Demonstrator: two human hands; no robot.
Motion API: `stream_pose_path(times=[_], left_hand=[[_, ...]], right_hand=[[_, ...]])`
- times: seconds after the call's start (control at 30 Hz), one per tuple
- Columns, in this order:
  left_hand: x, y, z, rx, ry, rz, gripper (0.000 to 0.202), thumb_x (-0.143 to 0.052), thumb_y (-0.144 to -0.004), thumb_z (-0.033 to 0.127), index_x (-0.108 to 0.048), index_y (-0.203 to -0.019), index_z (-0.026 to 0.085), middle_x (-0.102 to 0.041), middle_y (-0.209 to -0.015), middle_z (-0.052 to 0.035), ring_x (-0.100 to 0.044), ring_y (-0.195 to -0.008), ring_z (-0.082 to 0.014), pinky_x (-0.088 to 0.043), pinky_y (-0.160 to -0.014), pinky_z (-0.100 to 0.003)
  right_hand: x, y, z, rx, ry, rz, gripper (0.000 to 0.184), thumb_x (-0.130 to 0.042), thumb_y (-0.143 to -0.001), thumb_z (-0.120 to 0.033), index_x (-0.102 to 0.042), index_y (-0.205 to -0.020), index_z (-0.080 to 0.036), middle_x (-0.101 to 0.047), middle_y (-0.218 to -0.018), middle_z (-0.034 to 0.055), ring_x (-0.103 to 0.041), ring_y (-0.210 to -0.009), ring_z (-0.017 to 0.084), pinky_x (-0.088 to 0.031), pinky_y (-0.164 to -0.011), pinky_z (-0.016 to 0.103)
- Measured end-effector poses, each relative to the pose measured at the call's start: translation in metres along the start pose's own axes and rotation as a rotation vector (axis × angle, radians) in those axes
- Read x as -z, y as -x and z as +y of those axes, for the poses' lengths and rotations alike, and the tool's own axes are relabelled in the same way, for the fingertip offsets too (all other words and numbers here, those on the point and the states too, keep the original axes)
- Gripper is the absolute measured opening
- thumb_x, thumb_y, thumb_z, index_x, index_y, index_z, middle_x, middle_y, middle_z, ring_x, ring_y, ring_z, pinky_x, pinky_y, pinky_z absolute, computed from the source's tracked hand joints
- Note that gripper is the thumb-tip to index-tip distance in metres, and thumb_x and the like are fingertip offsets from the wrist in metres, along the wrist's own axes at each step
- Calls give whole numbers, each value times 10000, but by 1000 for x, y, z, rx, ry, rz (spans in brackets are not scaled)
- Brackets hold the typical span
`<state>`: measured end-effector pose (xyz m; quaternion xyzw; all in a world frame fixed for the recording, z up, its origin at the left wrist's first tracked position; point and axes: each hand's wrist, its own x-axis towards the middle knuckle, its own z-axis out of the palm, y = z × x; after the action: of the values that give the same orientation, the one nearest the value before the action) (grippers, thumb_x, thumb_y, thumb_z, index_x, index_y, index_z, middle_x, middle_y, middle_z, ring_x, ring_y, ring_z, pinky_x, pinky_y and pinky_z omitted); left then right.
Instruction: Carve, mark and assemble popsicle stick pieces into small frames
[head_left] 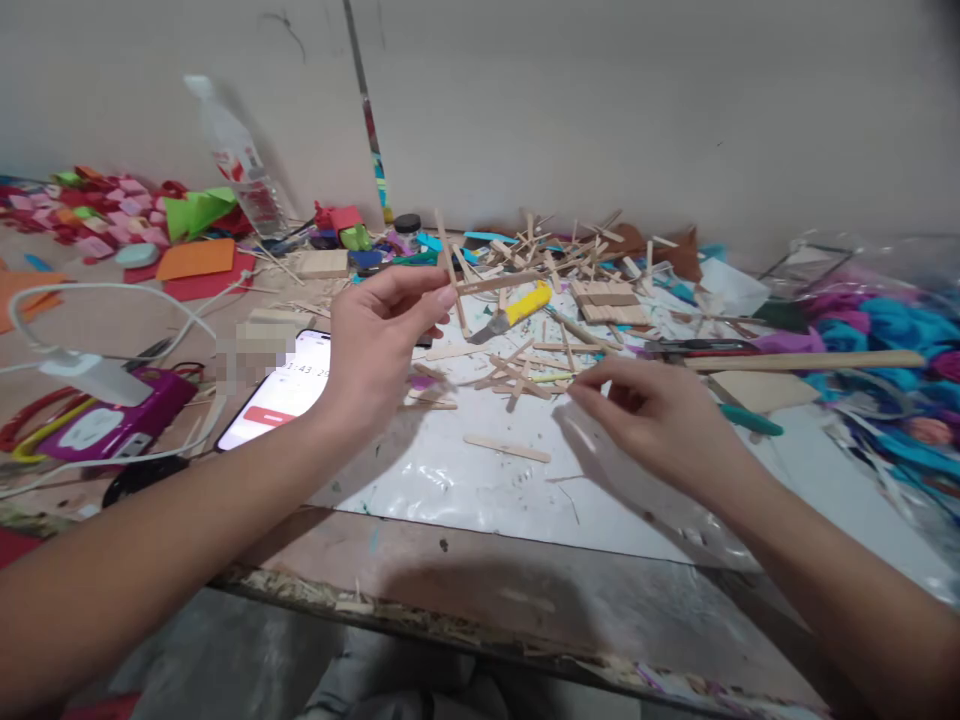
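Observation:
Between the thumb and fingers of my left hand (382, 345) are wooden craft sticks (448, 255), one upright and another pointing off to the right, crossing near my fingertips. Lower and to the right, my right hand (645, 410) has thumb and index finger pinched together over the white sheet (495, 500). Whether anything small is in that pinch I cannot make out. A yellow utility knife (525, 305) lies behind the held sticks. Several cut sticks (521, 375) lie between my hands, and a single flat craft stick (507, 448) rests nearer to me.
A lit phone (281, 390) lies left, by a purple power strip (127, 410) with a white charger (94, 378) and cables. A leaning plastic bottle (240, 160), a stick pile (577, 245), pliers (697, 347) and blue paper flowers (862, 330) surround the sheet.

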<state>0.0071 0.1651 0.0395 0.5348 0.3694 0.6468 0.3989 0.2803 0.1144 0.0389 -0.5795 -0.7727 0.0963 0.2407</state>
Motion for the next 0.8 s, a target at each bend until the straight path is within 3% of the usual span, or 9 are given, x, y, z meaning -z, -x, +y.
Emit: stream_pose_path(times=[0.07, 0.17, 0.27, 0.4, 0.57, 0.67, 0.8], left_hand=[[-3, 4, 1, 30, -37, -23, 146, -861, -826, 285, -808, -940, 211, -762, -840, -16, -663, -712, -146, -567, -668, -290], [-5, 10, 3, 56, -70, -40, 150, -864, -805, 277, -813, -930, 211, -780, -892, -21, -661, -720, -143, -564, -670, -282], [-6, 13, 5, 73, -75, -66, 140, -865, -802, 272, -818, -922, 216, -782, -903, -22, -654, -723, -141, -554, -675, -280], [-5, 14, 3, 103, -70, -88, 152, -874, -796, 276, -824, -930, 224, -769, -863, -13, -639, -707, -139, -535, -666, -275], [-5, 14, 1, 97, -55, -91, 130, -875, -802, 280, -832, -913, 230, -769, -859, -17, -638, -703, -143, -541, -668, -272], [-6, 15, 1, 94, -53, -99, 118, -868, -812, 280, -835, -917, 238, -769, -863, -21, -636, -710, -148, -542, -671, -275], [-7, 16, 1, 106, -47, -101, 114, -875, -804, 283, -834, -895, 228, -764, -859, -24, -627, -695, -140, -534, -654, -268]], right_hand=[[4, -5, 11, -54, 74, 101, 164, -616, -938, -289, -765, -943, -222, -792, -947, 59, -690, -800, 239, -491, -701, 371], [5, -9, 23, -110, 259, 26, 197, -634, -913, -273, -793, -1015, -218, -800, -1104, 85, -718, -972, 309, -505, -785, 413], [3, -10, 28, -136, 325, -107, 162, -658, -891, -257, -802, -959, -223, -805, -1051, 92, -715, -981, 331, -483, -764, 404], [1, -10, 28, -126, 218, -172, 133, -646, -863, -165, -767, -857, -219, -796, -890, 55, -705, -827, 252, -469, -713, 346], [9, -12, 24, -131, 89, -130, 102, -623, -894, -203, -724, -882, -203, -791, -889, 52, -700, -776, 208, -504, -685, 314], [9, -12, 23, -119, 22, -71, 149, -611, -923, -224, -755, -957, -206, -810, -1004, 77, -723, -874, 247, -542, -781, 374], [-4, -8, 22, 6, 165, 19, 183, -617, -921, -193, -789, -985, -181, -803, -1095, 130, -707, -1008, 331, -532, -883, 474]])
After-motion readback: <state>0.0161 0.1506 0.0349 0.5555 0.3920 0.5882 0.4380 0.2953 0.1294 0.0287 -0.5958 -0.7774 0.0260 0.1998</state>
